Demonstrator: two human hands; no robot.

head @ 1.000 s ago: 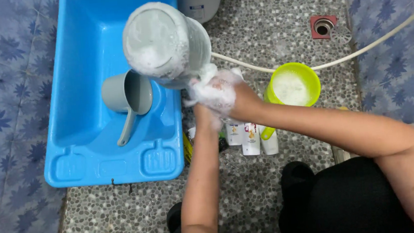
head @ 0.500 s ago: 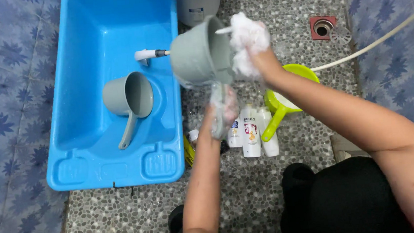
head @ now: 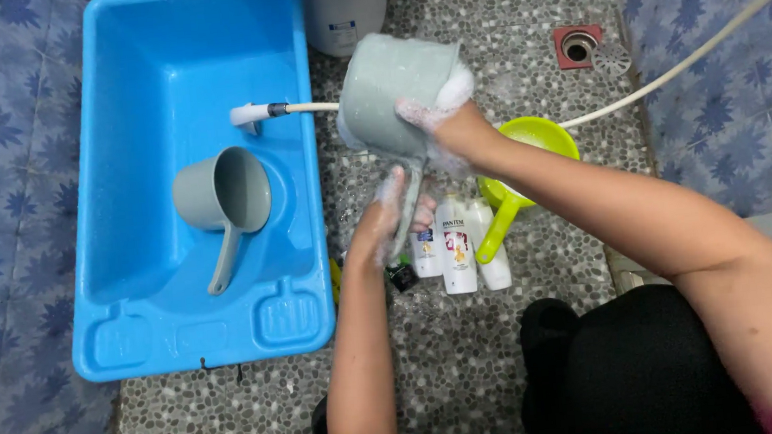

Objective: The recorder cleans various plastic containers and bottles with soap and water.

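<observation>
A person crouched on a pebbled bathroom floor (head: 474,368) holds a grey plastic dipper (head: 394,91) above it, between a blue tub (head: 135,332) and a green scoop (head: 538,143). The left hand (head: 391,221) has its grip closed round the dipper's long handle, foam on the fingers. The right hand (head: 443,119) presses a soapy white sponge (head: 454,85) against the cup's outer wall, its grip closed on the sponge. The dipper looks light and stiff, but coated in suds it is likely slippery; the handle appears the surest place to take hold, with the rim a second choice. A second grey dipper (head: 217,199) lies on its side inside the tub, near a hose nozzle (head: 251,114) hanging over the tub's edge. Three white bottles (head: 457,253) lie just below the left hand. A floor drain (head: 580,44) sits well apart, and a white hose (head: 697,50) crosses toward the tiled wall.
</observation>
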